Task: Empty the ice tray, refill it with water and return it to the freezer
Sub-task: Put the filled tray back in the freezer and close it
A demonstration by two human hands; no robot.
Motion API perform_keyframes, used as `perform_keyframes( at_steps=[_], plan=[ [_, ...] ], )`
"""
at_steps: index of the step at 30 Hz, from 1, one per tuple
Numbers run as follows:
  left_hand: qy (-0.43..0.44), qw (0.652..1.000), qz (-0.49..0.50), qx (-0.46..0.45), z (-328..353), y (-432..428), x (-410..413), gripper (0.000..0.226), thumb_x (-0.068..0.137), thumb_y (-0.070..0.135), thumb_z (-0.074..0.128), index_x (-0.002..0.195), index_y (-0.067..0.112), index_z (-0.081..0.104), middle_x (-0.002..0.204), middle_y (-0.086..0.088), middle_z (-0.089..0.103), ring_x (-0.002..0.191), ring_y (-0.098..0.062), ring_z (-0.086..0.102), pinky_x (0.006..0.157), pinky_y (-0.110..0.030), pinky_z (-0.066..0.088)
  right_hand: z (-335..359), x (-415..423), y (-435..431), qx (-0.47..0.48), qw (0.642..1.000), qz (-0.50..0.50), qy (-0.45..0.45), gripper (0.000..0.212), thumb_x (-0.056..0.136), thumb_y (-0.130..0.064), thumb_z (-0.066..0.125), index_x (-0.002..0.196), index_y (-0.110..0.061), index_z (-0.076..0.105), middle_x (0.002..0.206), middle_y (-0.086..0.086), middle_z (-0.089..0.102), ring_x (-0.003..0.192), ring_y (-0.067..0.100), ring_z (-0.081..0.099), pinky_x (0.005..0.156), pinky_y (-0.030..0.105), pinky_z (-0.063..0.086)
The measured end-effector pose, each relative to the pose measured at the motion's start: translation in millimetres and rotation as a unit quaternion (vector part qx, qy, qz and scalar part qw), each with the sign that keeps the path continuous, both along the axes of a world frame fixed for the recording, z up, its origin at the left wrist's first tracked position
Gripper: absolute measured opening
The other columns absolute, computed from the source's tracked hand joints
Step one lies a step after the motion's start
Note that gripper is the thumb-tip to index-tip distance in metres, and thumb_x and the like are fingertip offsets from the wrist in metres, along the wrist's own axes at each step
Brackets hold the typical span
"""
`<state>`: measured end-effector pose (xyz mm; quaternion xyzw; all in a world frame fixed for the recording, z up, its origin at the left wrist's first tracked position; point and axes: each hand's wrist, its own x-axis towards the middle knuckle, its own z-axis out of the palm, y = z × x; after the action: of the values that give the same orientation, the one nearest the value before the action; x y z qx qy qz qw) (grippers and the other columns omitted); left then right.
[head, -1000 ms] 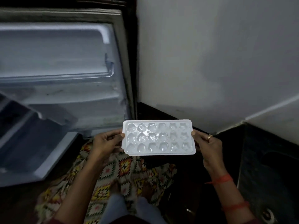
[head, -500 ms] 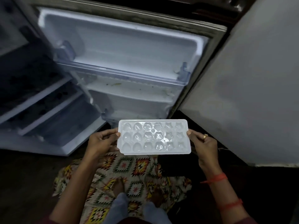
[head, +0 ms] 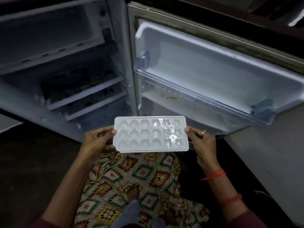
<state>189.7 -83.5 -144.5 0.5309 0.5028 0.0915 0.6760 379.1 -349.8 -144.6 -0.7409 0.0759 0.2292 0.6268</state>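
Observation:
I hold a white plastic ice tray level in front of me, its shaped cells glinting with clear liquid. My left hand grips the tray's left short edge, thumb on top. My right hand, wearing a ring, pinches the right short edge. The tray hangs in front of the open fridge, just below the gap between the cabinet and the door. A freezer compartment sits at the top left of the cabinet.
The open fridge door swings out to the right, with a shelf rail across it. Dark items lie on the inner shelves. A pale wall stands at right. My patterned skirt and feet are below, on a dark floor.
My view has swung left across the open fridge: first mostly wall and door, now cabinet, shelves and freezer compartment. The tray stays level between both hands, same grip.

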Motion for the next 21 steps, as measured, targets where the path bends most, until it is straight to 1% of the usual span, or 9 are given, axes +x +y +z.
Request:
perform_keyframes(
  at_steps=[1, 2, 5, 7, 8, 10, 15, 19, 21],
  plan=[
    [0.003, 1.0, 0.01, 0.002, 0, 10, -5, 0.013, 0.088, 0.011, 0.075, 0.1, 0.017, 0.076, 0.085, -0.005, 0.08, 0.065, -0.017, 0.075, 0.052, -0.025, 0.059, 0, 0, 13, 0.002, 1.0, 0.015, 0.002, 0.02, 0.088, -0.015, 0.075, 0.107, -0.009, 0.077, 0.098, 0.009, 0.078, 0.088, 0.026, 0.076, 0.072, 0.041, 0.063],
    [0.004, 1.0, 0.02, 0.004, 1, 18, -10, 0.013, 0.088, 0.012, 0.075, 0.099, 0.017, 0.076, 0.084, -0.005, 0.08, 0.063, -0.016, 0.074, 0.051, -0.024, 0.059, 0, 0, 25, 0.002, 1.0, 0.027, 0.0, 0.021, 0.089, -0.016, 0.075, 0.108, -0.008, 0.077, 0.096, 0.008, 0.078, 0.088, 0.026, 0.076, 0.071, 0.04, 0.063],
    [0.005, 0.998, 0.052, 0.024, 3, 42, -23, 0.013, 0.088, 0.009, 0.076, 0.098, 0.017, 0.076, 0.075, 0.002, 0.078, 0.06, -0.008, 0.072, 0.05, -0.021, 0.057, 2, -1, 61, -0.004, 0.998, 0.062, -0.015, 0.025, 0.089, -0.016, 0.075, 0.111, -0.004, 0.075, 0.1, 0.009, 0.078, 0.093, 0.026, 0.075, 0.08, 0.043, 0.062],
    [0.006, 0.997, 0.068, 0.042, 5, 58, -31, 0.012, 0.087, 0.009, 0.076, 0.094, 0.018, 0.075, 0.068, 0.005, 0.076, 0.057, -0.004, 0.069, 0.049, -0.02, 0.057, 4, -3, 83, 0.001, 0.996, 0.085, -0.017, 0.026, 0.089, -0.015, 0.074, 0.113, -0.003, 0.074, 0.103, 0.009, 0.077, 0.093, 0.027, 0.075, 0.081, 0.045, 0.062],
    [0.006, 0.996, 0.075, 0.046, 6, 64, -35, 0.011, 0.087, 0.008, 0.076, 0.093, 0.018, 0.075, 0.068, 0.004, 0.076, 0.055, -0.004, 0.069, 0.049, -0.021, 0.057, 4, -4, 93, 0.001, 0.995, 0.095, -0.018, 0.026, 0.09, -0.015, 0.074, 0.113, -0.003, 0.074, 0.103, 0.009, 0.077, 0.093, 0.026, 0.075, 0.081, 0.045, 0.062],
    [0.006, 0.994, 0.093, 0.053, 8, 80, -44, 0.011, 0.087, 0.008, 0.076, 0.095, 0.016, 0.075, 0.072, 0.001, 0.078, 0.056, -0.008, 0.07, 0.049, -0.021, 0.058, 5, -7, 113, 0.002, 0.993, 0.115, -0.02, 0.026, 0.09, -0.015, 0.074, 0.113, -0.003, 0.074, 0.103, 0.008, 0.077, 0.092, 0.025, 0.075, 0.082, 0.046, 0.062],
    [0.007, 0.991, 0.114, 0.075, 16, 113, -63, 0.016, 0.088, 0.007, 0.074, 0.104, 0.01, 0.074, 0.075, 0.0, 0.078, 0.063, -0.013, 0.071, 0.052, -0.021, 0.059, 9, -12, 163, 0.017, 0.989, 0.146, -0.018, 0.023, 0.091, -0.012, 0.073, 0.112, -0.004, 0.074, 0.101, 0.008, 0.078, 0.091, 0.026, 0.075, 0.083, 0.049, 0.062],
    [0.016, 0.987, 0.134, 0.084, 22, 136, -73, 0.024, 0.09, 0.003, 0.072, 0.113, 0.002, 0.072, 0.092, -0.015, 0.073, 0.082, -0.026, 0.066, 0.053, -0.022, 0.06, 14, -12, 200, 0.024, 0.985, 0.169, -0.017, 0.023, 0.09, -0.01, 0.073, 0.112, -0.004, 0.074, 0.103, 0.01, 0.077, 0.096, 0.027, 0.074, 0.09, 0.051, 0.059],
    [0.016, 0.986, 0.141, 0.088, 25, 147, -77, 0.025, 0.09, 0.002, 0.071, 0.115, 0.001, 0.072, 0.093, -0.014, 0.073, 0.082, -0.026, 0.065, 0.054, -0.021, 0.06, 17, -12, 217, 0.033, 0.984, 0.176, -0.017, 0.024, 0.09, -0.007, 0.073, 0.113, -0.002, 0.074, 0.103, 0.011, 0.077, 0.097, 0.027, 0.074, 0.091, 0.05, 0.059]
  ],
)
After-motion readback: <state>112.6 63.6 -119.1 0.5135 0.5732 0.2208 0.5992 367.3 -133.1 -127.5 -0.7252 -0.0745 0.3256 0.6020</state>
